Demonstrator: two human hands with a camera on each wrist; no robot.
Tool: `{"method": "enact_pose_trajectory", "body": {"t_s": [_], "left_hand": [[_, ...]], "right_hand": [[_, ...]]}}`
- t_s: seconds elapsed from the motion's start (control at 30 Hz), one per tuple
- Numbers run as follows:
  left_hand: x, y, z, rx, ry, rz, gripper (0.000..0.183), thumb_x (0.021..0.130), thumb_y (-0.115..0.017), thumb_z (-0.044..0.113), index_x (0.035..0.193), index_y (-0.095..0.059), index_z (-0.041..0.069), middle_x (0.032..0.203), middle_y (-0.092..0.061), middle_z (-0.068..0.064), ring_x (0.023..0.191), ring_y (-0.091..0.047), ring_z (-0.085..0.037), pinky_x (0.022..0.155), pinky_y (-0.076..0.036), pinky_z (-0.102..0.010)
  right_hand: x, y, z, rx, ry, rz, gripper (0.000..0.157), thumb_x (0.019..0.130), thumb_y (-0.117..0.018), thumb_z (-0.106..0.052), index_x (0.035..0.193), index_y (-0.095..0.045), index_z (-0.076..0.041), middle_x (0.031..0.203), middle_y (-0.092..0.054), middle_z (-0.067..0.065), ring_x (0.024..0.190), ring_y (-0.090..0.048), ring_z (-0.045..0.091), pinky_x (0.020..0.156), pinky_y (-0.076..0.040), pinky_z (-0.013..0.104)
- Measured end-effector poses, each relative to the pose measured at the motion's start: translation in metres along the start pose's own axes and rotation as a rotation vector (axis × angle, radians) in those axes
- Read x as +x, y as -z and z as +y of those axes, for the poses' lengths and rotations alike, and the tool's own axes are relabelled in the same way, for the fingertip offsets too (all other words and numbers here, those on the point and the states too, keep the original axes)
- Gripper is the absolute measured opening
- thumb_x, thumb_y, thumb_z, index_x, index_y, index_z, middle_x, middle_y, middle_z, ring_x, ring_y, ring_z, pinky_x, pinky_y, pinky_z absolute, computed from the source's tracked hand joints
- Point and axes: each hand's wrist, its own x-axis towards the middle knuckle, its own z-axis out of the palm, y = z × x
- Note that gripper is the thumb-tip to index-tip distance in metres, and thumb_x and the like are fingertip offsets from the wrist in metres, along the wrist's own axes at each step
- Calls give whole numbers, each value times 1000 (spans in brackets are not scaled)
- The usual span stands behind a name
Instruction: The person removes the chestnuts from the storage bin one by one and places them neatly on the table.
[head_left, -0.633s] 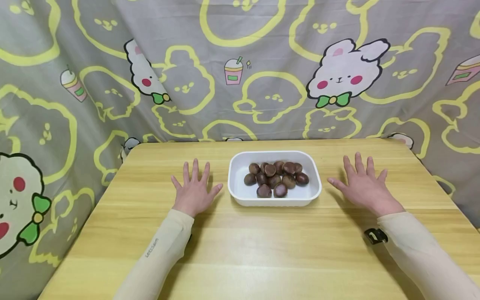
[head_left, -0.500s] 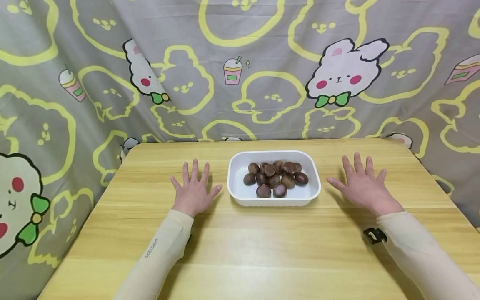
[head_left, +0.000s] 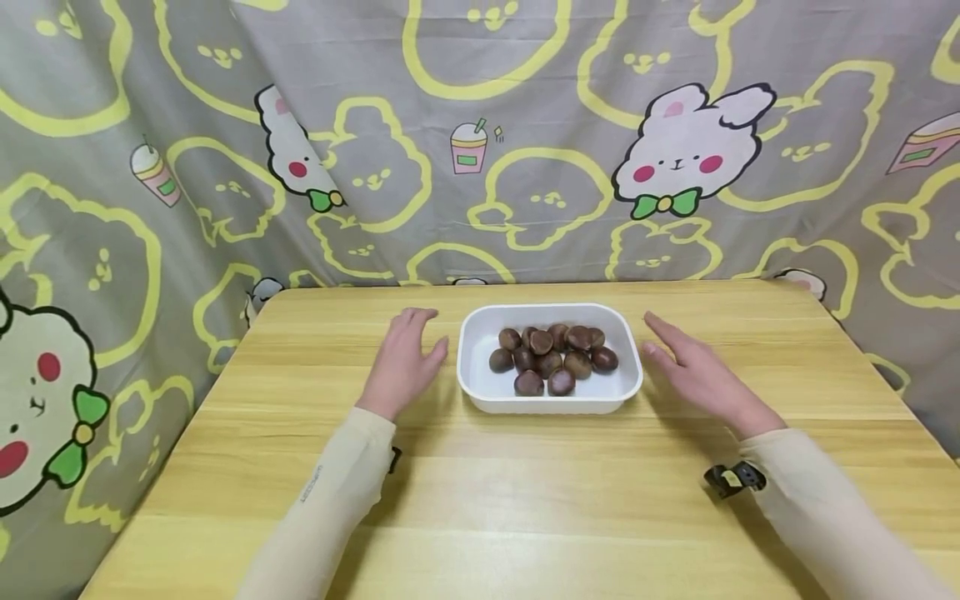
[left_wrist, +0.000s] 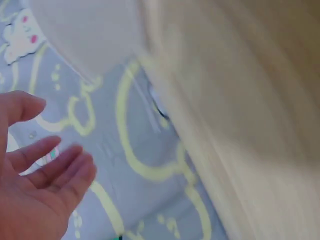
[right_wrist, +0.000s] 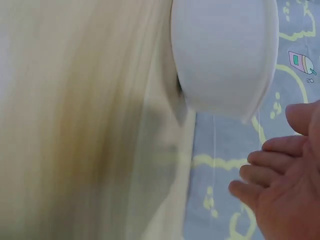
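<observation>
A white plastic tray (head_left: pixel 480 392) stands near the far middle of the table. Several brown chestnuts (head_left: pixel 548 362) lie in it, some heaped on others. To the tray's left is my left hand (head_left: pixel 399 363), turned on its side with the fingers relaxed and a small gap to the wall. My right hand (head_left: pixel 697 375) is off the tray's right end, its fingers extended and its thumb apart from them. In the right wrist view the palm (right_wrist: pixel 285 175) faces the tray wall (right_wrist: pixel 225 55) without touching. Neither hand holds anything.
A light wooden table (head_left: pixel 480 500) lies under both forearms. Behind it and on the left hangs a grey curtain (head_left: pixel 420 50) with yellow cartoon outlines. Black wrist straps show at the sleeves, the right one (head_left: pixel 735 480) more plainly.
Both hands were spread palm down on either side of the tray. They have turned onto their sides and moved inward, closer to its ends. The tray and chestnuts have stayed put.
</observation>
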Motion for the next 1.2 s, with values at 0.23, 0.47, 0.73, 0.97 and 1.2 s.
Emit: {"method": "enact_pose_trajectory", "body": {"t_s": [0.23,0.47,0.73,0.97,1.2], "left_hand": [[25,-16,37,-212,-81,-141,40,91,-69,15,126,-59,-1,125,-60,-13,117,-55,-28,100,-44,-39],[36,-38,60,-157,-180,-237,40,93,-66,13,129,-57,-1,126,-58,-12,120,-51,-28,103,-40,-35],[43,-53,73,-72,-196,-306,36,91,-68,11,124,-61,0,124,-55,-11,121,-47,-28,104,-38,-35],[51,-63,81,-30,-126,-380,41,91,-69,14,128,-59,-2,130,-52,-14,126,-42,-33,107,-35,-37],[59,-74,79,-12,-56,-394,45,92,-68,16,132,-55,-1,134,-49,-13,129,-40,-32,106,-36,-36]], "right_hand": [[1,-10,-7,81,-3,-19,58,108,-35,-34,154,-21,-2,153,-25,25,136,-27,49,108,-24,62],[0,-11,-11,133,-18,-12,56,108,-36,-31,154,-22,-2,156,-22,22,138,-24,47,110,-21,61],[2,-18,-12,148,-32,-17,55,108,-37,-28,154,-23,-3,154,-25,24,138,-26,47,110,-22,60],[3,-18,-8,115,-37,-11,52,108,-38,-25,154,-25,-4,152,-28,26,136,-29,49,109,-23,61],[4,-17,-6,96,-47,-9,53,108,-40,-27,154,-27,-5,151,-31,25,135,-31,48,109,-23,61]]}}
